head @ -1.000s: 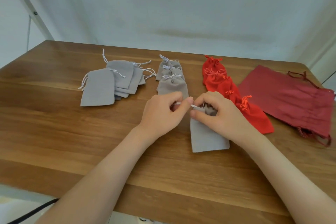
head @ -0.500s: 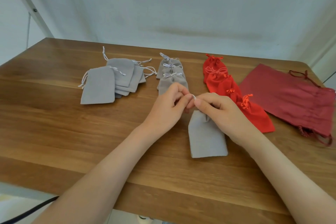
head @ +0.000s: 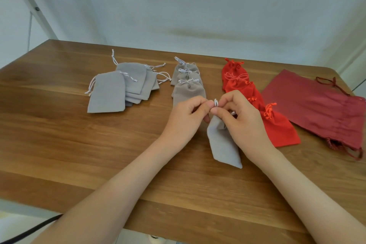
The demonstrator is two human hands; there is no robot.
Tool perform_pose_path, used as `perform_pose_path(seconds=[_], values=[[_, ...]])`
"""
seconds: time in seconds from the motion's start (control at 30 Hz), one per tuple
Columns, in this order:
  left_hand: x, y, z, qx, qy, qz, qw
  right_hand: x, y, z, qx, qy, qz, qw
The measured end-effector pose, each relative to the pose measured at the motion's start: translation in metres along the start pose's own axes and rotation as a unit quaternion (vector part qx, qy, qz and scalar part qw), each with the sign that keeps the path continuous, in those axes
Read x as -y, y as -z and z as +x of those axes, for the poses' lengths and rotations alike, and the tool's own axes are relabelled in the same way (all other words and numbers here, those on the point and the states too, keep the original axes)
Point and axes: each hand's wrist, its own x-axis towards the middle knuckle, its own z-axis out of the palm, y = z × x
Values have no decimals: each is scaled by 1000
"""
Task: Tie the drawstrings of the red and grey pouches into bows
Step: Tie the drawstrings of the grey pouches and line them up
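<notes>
Lifted since 0.5 s ago: grey pouch [head: 223, 144] now hangs tilted, lower corner touching the wooden table [head: 59, 144], neck bunched. Soft felt-like cloth, rectangular. Left of it, a fanned stack of untied grey pouches [head: 118, 87]; behind it, three tied grey pouches [head: 187, 83]. Left hand [head: 184, 119] & right hand [head: 243, 121] meet above pouch, fingertips pinched shut on a small white drawstring loop [head: 216, 102]. Right of pouch: row of bright red pouches [head: 257, 105] w/ bows, then flat dark red bag [head: 316, 105].
</notes>
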Motion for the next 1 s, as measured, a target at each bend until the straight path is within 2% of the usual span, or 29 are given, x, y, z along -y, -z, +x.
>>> perform_pose_path(seconds=[0.3, 0.6, 0.67, 0.73, 0.8, 1.0], values=[[-4, 1, -1, 21, 5, -27, 999, -2, 5, 4, -10, 73, -59, 996], [-2, -2, -3, 47, 30, -21, 998, 0, 8, 5, 12, 64, -39, 997], [-1, -5, -5, 39, -29, 39, 998, 0, 8, 5, 7, 69, -35, 997], [2, -8, -8, 31, -110, 127, 985, 0, 7, 5, 3, 67, -32, 997], [7, -10, -8, 22, -152, 178, 972, 1, 5, 4, 16, 60, -17, 998], [17, -8, -1, 13, -145, 233, 961, -2, 5, 5, 67, 38, 0, 997]])
